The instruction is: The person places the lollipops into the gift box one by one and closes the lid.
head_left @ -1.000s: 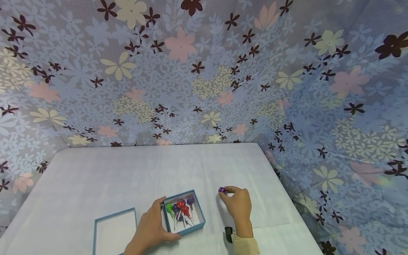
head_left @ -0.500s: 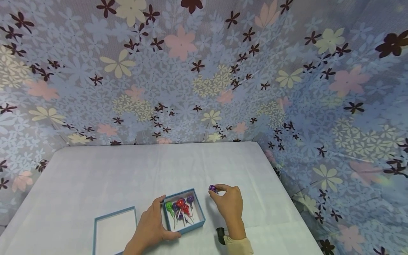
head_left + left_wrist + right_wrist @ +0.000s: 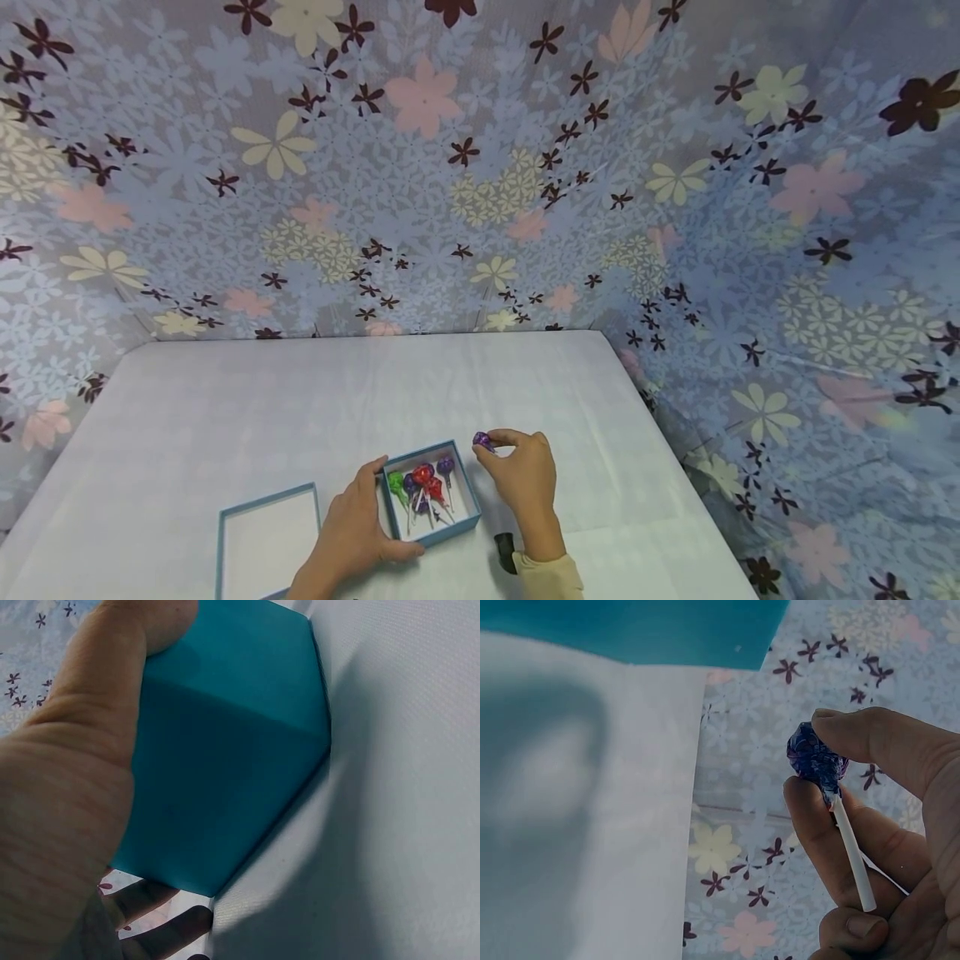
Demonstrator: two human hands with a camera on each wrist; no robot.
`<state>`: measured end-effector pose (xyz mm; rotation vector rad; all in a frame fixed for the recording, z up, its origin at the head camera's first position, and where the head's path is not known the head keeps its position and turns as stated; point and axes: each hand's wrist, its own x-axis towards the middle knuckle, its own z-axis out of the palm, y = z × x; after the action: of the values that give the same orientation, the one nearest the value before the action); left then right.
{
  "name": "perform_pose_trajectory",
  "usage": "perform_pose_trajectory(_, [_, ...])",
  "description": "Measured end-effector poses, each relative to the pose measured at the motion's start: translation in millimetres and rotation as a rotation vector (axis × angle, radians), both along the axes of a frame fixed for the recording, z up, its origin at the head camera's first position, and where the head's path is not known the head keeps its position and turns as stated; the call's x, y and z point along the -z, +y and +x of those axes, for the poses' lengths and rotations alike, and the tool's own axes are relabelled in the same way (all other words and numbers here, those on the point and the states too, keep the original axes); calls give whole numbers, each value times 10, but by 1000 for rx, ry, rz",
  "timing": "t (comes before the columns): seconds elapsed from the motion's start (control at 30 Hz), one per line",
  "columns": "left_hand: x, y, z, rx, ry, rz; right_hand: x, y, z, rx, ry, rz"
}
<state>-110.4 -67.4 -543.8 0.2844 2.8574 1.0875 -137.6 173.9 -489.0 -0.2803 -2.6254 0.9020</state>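
Observation:
My left hand grips a small blue box, thumb at the near side and fingers along the far left side. Inside the box's white interior lie several wrapped lollipops: a green one, red ones and purple ones. Just right of the box, my right hand pinches a purple lollipop by its wrapped head between thumb and fingers. Its white stick points down toward the palm in the right wrist view. The left wrist view shows the box's teal outer wall up close.
Left of the box lies an open blue-rimmed lid with a white inside, partly behind the left hand. Everything rests on a white-covered table. Floral cloth hangs behind it and to the sides.
My right hand has moved left with the purple lollipop, nearer the box. The left hand keeps hold of the box, which has hardly shifted.

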Motion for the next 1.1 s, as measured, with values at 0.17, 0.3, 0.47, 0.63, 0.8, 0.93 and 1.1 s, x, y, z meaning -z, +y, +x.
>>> perform_pose_trajectory(0.17, [17,0,-6,5,15,-6,-30,-70,3,-10,-4,14])
perform_pose_trajectory(0.3, [23,-4,-1,3,15,-3,-42,-129,15,-22,-20,20])
perform_pose_trajectory(0.47, [7,-10,2,3,18,9,-44,-216,38,-51,-39,13])
perform_pose_trajectory(0.63, [19,-6,-10,5,31,2,-26,-294,45,-90,-41,15])
perform_pose_trajectory(0.8, [37,-3,-14,11,35,-10,6,-342,51,-115,-43,29])
perform_pose_trajectory(0.93, [33,-3,-19,12,37,-14,28,-373,61,-126,-42,46])
perform_pose_trajectory(1.1, [32,-4,-23,13,39,-17,50,-414,71,-140,-49,62])
